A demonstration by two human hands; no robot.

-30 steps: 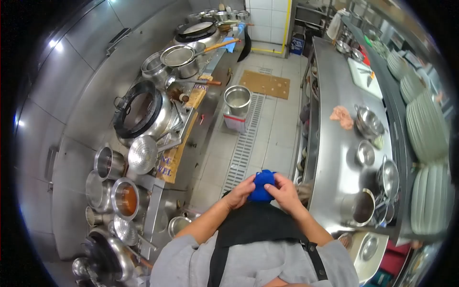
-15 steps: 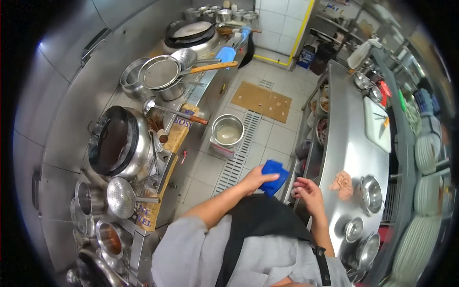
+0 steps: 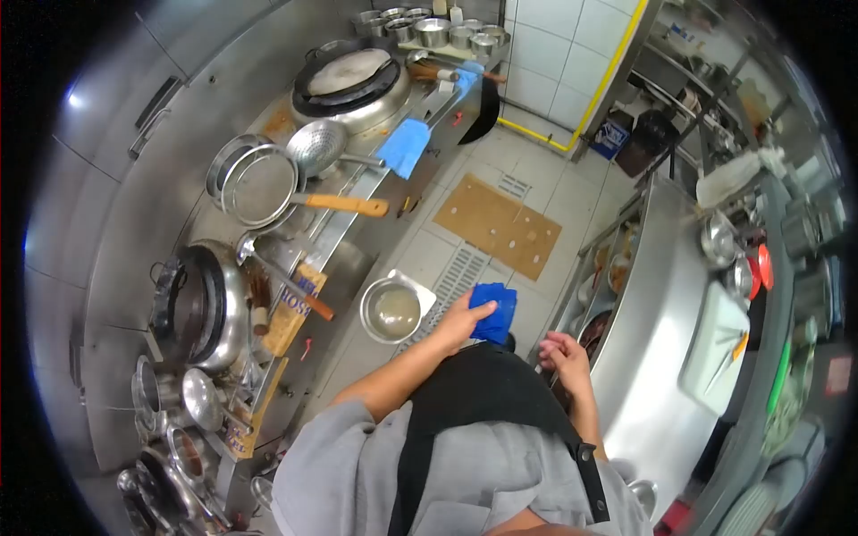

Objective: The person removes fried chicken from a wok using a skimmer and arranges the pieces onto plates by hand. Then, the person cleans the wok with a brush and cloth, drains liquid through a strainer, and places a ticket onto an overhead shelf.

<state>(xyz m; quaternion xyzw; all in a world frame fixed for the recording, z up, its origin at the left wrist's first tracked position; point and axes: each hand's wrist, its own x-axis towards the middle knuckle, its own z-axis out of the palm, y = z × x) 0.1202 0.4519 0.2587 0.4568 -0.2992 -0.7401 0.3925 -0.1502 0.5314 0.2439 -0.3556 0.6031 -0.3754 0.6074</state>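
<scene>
A folded blue cloth [image 3: 494, 314] is pinched in my left hand [image 3: 458, 323], the thumb lying across its near side. It hangs in front of my black apron [image 3: 487, 384], over the floor. My right hand [image 3: 567, 359] is beside the steel counter on the right, its fingers loosely curled and slightly apart, with nothing visible in them. Left of the cloth, low down, stands a metal pot [image 3: 393, 310] with cloudy liquid in it.
Along the left run a stove with woks [image 3: 201, 308], a wooden-handled strainer [image 3: 259, 186], a ladle [image 3: 281, 277] and a perforated skimmer [image 3: 206, 399]. A steel counter [image 3: 648, 357] with a white cutting board [image 3: 715, 348] borders the right. Cardboard [image 3: 500, 225] lies on the tiled floor.
My view has shifted forward and turned. The pot now appears further left and lower. My left hand has moved slightly left and up in view, still holding the blue cloth.
</scene>
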